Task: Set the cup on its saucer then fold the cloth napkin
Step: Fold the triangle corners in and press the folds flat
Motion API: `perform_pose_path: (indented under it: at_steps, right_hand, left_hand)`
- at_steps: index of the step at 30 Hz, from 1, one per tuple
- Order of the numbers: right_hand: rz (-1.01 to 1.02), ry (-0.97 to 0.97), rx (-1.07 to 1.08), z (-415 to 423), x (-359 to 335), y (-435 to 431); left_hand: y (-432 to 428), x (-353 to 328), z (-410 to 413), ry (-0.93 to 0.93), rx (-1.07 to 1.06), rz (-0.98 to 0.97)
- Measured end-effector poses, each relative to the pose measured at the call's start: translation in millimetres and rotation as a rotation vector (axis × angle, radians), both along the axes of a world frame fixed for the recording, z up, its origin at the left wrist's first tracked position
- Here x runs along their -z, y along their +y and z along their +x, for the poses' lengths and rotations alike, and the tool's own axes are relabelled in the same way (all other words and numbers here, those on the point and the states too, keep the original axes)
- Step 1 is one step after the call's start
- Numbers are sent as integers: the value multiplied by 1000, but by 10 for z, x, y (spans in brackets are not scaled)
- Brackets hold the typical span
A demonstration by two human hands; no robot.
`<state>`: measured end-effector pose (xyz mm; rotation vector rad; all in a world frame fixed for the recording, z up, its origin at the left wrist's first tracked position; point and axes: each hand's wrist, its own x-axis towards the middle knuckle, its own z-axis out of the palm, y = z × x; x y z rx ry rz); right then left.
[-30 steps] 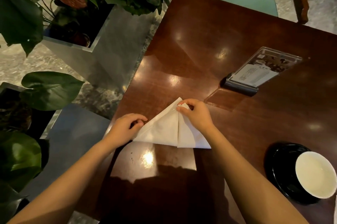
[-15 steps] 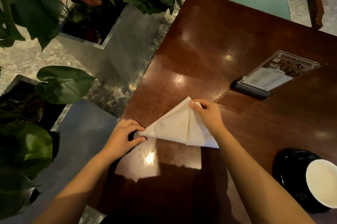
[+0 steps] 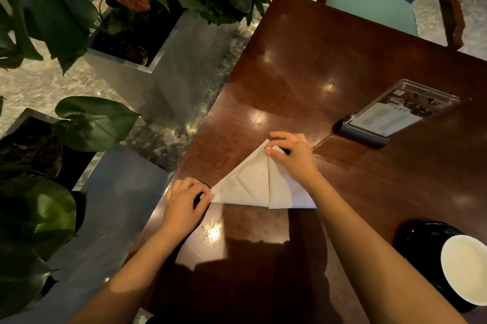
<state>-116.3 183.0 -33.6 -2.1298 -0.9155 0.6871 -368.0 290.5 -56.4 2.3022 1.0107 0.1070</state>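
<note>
Head view, napkin: a white cloth napkin (image 3: pixel 250 184) is lying flat on the dark wooden worktop (image 3: pixel 329 60), already folded into a triangle, with its long straight edge running left to right nearest the person and its peak pointing away.
Head view, left hand: the left hand (image 3: pixel 188 201) is pinching the napkin's left corner, fingers closed on the cloth at the worktop's left edge.
Head view, right hand: the right hand (image 3: pixel 292 156) is gripping the peak, fingers curled over a right flap that is lying folded toward the middle crease.
Key relation: the unfolded left corner is lying under the left hand, so that hand is nearer and would likely be carrying it up to the peak.
Head view, cup: a white cup (image 3: pixel 465 268) is sitting on its black saucer (image 3: pixel 419 239), well apart to the right; that step looks done.
</note>
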Motion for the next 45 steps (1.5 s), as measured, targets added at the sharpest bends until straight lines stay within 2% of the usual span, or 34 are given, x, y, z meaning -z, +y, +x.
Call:
perform_pose_path:
  at_steps: [6,19,22,24,26,28,30,32,35,37,38,40,42,45]
  right_hand:
    - [-90,25,-250,202,-42,141]
    - [14,103,-34,144,128,170]
    - [23,39,-24,82,178,181]
    - [12,-47,-20,50,207,194]
    - [18,-90,-16,54,218,203]
    - [12,-74,-28,101,233,210]
    - [-20,-56,-68,155,227,220]
    - [-67,-57,-127,219,209,244]
    - [-119,15,-120,299,156,304]
    - [-80,117,77,351,101,356]
    - [-50,113,206,379,73,363]
    - [-35,-48,335,384,-12,305]
    - [7,-217,218,254,-97,186]
    - [-47,-352,-118,-163,-43,1]
  left_hand:
    - [45,-9,5,25,64,-1]
    - [-130,61,65,113,-47,90]
    - [-179,43,91,142,-113,112]
    - [-202,11,136,95,-162,137]
    - [-238,-29,264,-43,-49,202]
    - [-288,-56,485,-159,234,299]
    - [-357,-28,721,-93,552,408]
    - [-386,51,863,26,688,407]
    - [-372,183,860,137,718,424]
    - [-376,215,833,149,718,460]
    - [-385,215,830,149,715,468]
    - [-396,222,835,139,707,475]
    - [-399,227,838,143,701,483]
    - [-401,232,839,167,707,511]
